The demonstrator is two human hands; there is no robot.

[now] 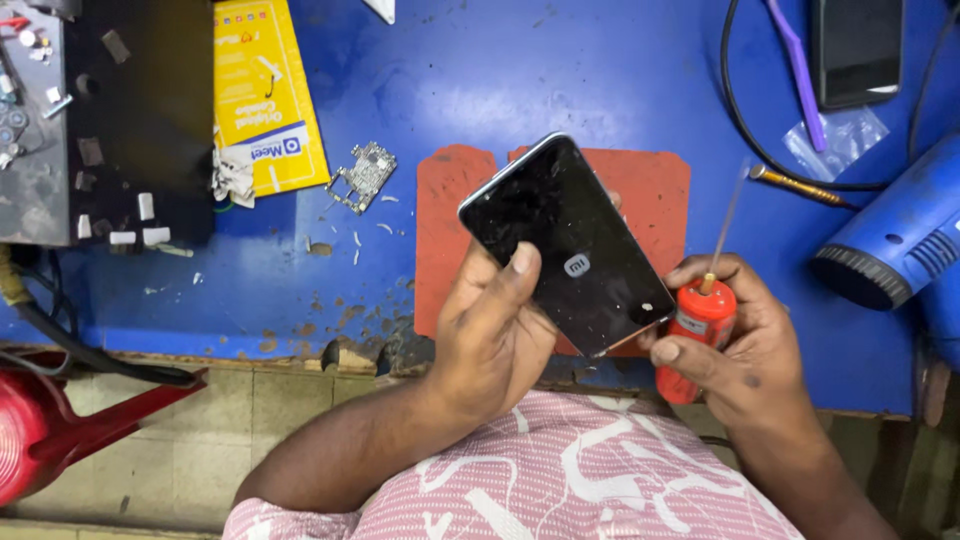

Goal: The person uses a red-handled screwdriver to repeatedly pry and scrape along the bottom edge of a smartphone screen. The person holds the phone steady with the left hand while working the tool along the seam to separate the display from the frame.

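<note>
Phone: black smartphone (pixel 570 245), back panel up, tilted, lifted just above the red-brown work mat (pixel 655 185), lower right corner near the bottle.
Left hand: left hand (pixel 490 335) cradling phone from below, fingers curled under, thumb pressed on the glossy back near its middle; closed round the phone.
Right hand: right hand (pixel 735 345) wrapped shut on small red bottle (pixel 697 325), thumb across its side, thin needle nozzle (pixel 725 225) sticking up & slightly blurred.
Nozzle vs seam: tip pointing away from phone, well apart from the edge; needs turning down toward the corner seam, judged from the grip.
Doing it well: keep phone tilted so liquid would run along seam, not across the back; squeeze lightly, drop by drop; thumb kept off the edge being wetted.
Grip tip: steady right wrist against bench edge, prob. steadier for needle aim.
Risk: glossy back looks slippery; excess liquid could creep inside.
Bench: blue worktop (pixel 560 70), scuffed & flaky near front edge.
Nearby: blue heat gun (pixel 900 235) at right, purple pry tool (pixel 800 70), second dark phone (pixel 857 50), bare circuit board (pixel 365 175), yellow package (pixel 262 95), black cable (pixel 745 140).
Hidden: screen side of phone; can't tell if seam already open.
</note>
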